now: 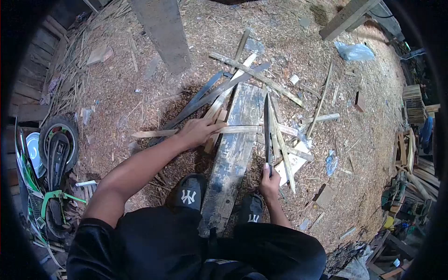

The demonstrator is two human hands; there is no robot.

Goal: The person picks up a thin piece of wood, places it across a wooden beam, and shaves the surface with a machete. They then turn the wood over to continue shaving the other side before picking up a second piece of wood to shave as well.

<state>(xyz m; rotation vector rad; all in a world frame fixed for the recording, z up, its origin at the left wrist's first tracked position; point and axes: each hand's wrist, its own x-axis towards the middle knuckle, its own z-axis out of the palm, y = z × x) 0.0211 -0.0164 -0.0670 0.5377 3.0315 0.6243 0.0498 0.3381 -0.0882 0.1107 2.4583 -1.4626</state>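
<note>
While left fingers [216,127] hold one strip [241,129], right fingers [267,172] one blade [267,133], two shoes [187,187]

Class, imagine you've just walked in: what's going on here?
The left hand holds a wooden strip across a worn plank that runs between two dark shoes. The right hand grips a long knife, its blade pointing away from the person. Blade and strip overlap in view; contact is unclear. Other strips lie around the far end.
</note>
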